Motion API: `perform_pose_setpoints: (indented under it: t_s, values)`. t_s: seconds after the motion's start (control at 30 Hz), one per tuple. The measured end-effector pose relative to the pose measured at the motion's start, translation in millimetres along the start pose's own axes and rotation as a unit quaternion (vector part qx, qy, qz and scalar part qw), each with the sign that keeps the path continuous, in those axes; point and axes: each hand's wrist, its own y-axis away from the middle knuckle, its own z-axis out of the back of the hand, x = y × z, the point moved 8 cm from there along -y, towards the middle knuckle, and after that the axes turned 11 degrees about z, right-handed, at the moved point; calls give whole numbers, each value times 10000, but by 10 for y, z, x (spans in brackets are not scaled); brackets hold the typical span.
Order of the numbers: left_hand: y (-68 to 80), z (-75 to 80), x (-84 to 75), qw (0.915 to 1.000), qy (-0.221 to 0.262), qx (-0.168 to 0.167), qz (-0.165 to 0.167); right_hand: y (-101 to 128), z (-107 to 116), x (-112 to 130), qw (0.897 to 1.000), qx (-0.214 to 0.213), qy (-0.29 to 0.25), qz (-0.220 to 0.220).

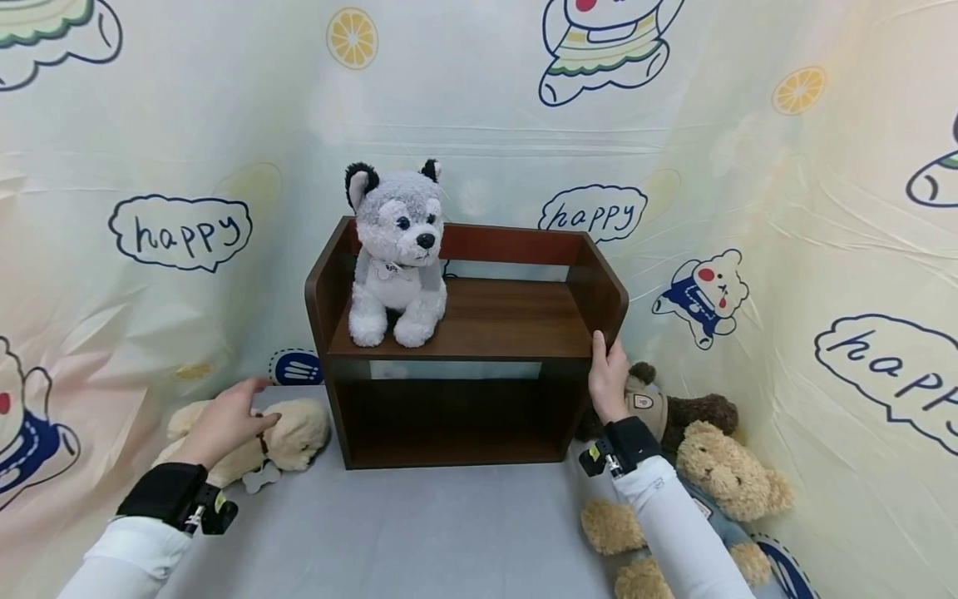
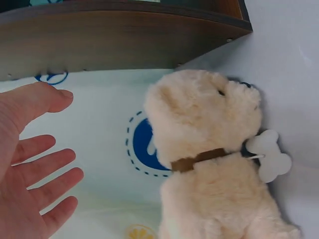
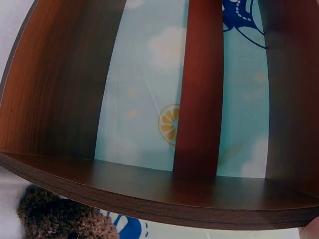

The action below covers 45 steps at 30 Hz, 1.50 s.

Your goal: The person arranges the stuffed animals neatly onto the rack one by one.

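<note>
A two-tier dark brown wooden shelf (image 1: 464, 359) stands on the grey surface. On its upper board, at the left, sits a grey and white plush husky (image 1: 399, 249). My right hand (image 1: 609, 378) holds the front edge of the shelf's right side panel; only a bit of a finger shows in the right wrist view. To the left of the shelf, my left hand (image 1: 228, 424) is above a cream plush dog (image 2: 214, 194), fingers spread and nothing in them. That dog lies on its side, with a brown collar and a white bone-shaped tag (image 2: 269, 156).
Right of the shelf lies a dark brown plush bear (image 1: 699, 416), partly behind my right arm. Nearer, a tan plush bear (image 1: 722, 470) in a blue top lies partly under my sleeve. A printed cloth backdrop (image 1: 464, 108) hangs behind the grey surface (image 1: 419, 532).
</note>
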Motion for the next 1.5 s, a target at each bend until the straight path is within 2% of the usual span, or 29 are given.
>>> perform_pose_setpoints:
  t_s: [0.33,0.6,0.83,1.17,1.37,1.5]
  values:
    - [-37,-141,221,9987,397,174,266,-15,5,17,9998,-96,-89,159]
    - [-97,-264,391,9978,482,294,355,-13,9,27,9996,-113,-85,238]
    - [-153,-386,553,9981,348,280,429,-5,5,0,9999,-87,-15,116]
    - [-208,-424,625,9988,40,81,484,-12,-9,0,9999,-4,-110,50]
    - [-254,-507,660,9990,-238,23,366,-10,-11,-7,9999,3,-114,26]
    - [-247,-608,749,9979,-454,27,456,-15,-2,-7,9999,-31,-101,49]
